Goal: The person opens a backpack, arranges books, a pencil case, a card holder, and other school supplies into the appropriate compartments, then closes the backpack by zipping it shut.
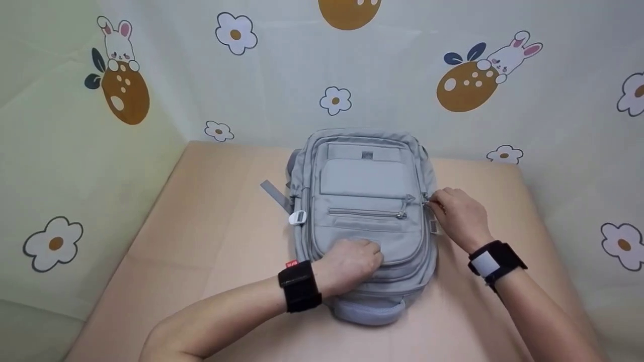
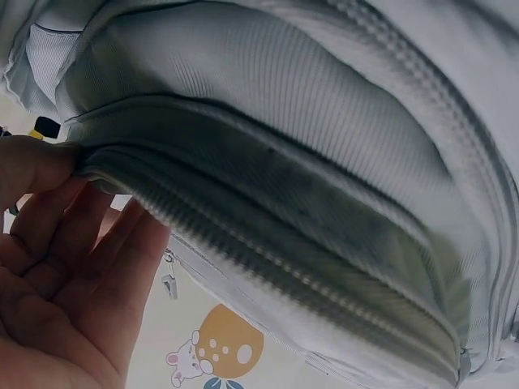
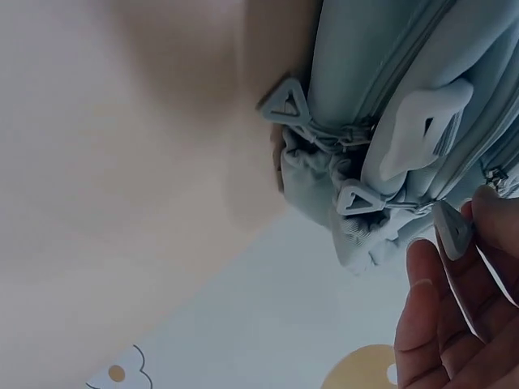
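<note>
Your left hand [image 1: 352, 264] rests curled on the lower front of the grey backpack [image 1: 365, 221], fingers gripping the fabric fold beside a closed zipper. Your right hand [image 1: 458, 213] pinches a triangular zipper pull [image 3: 452, 231] at the backpack's right edge. The backpack lies flat on the bench [image 1: 201, 241] between your hands.

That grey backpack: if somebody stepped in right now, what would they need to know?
Left hand: curled on the lower front of the backpack, holding it down on the table.
Right hand: at the bag's right edge, fingers pinching a triangular zipper pull.
Done: bag lies flat, front up; the zippers in view look closed.
Left: probably drawing that zipper along.
</note>
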Available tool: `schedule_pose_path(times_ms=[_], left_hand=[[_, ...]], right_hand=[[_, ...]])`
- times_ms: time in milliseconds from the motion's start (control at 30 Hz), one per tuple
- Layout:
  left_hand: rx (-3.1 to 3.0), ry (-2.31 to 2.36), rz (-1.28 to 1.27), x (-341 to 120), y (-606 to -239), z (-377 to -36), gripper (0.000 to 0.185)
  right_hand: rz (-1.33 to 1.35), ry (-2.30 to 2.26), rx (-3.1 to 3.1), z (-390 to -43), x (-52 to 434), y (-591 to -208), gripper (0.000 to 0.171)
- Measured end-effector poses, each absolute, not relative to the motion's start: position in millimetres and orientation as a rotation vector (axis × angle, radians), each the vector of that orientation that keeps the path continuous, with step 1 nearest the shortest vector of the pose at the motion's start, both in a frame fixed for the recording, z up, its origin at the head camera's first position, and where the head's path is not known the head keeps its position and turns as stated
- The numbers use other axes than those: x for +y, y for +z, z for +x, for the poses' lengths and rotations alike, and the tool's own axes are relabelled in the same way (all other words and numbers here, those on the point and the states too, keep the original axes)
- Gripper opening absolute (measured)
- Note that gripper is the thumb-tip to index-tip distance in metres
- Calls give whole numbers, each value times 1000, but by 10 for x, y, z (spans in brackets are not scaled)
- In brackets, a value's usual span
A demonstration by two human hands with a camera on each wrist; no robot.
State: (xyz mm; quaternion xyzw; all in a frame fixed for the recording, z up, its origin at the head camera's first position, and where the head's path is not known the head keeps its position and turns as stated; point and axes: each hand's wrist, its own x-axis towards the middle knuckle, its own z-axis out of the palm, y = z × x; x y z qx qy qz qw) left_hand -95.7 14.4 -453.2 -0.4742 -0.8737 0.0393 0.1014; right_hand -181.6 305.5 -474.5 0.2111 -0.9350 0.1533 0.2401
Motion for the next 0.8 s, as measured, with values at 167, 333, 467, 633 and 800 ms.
schedule_pose_path(times_ms=[167,333,467,633,800], left_hand=[[-2577,112,-1398,134,-4547,-961,6],[-2582,90,-1391,150,-4562,-992,7],[-2514,-86,-1387,97,-4576,-1034,8],[-2451,-335,-1318,-141,-4498,-1135,11],[-2497,-384,-1074,-568,-4349,-1375,32]], right_hand=[[576,412,-2586,-1880,3033,-4724,8],[570,448,-2614,-1869,3064,-4774,8],[545,476,-2638,-1834,3131,-4799,12],[472,477,-2631,-1783,3286,-4776,24],[362,502,-2649,-1707,3496,-4722,26]])
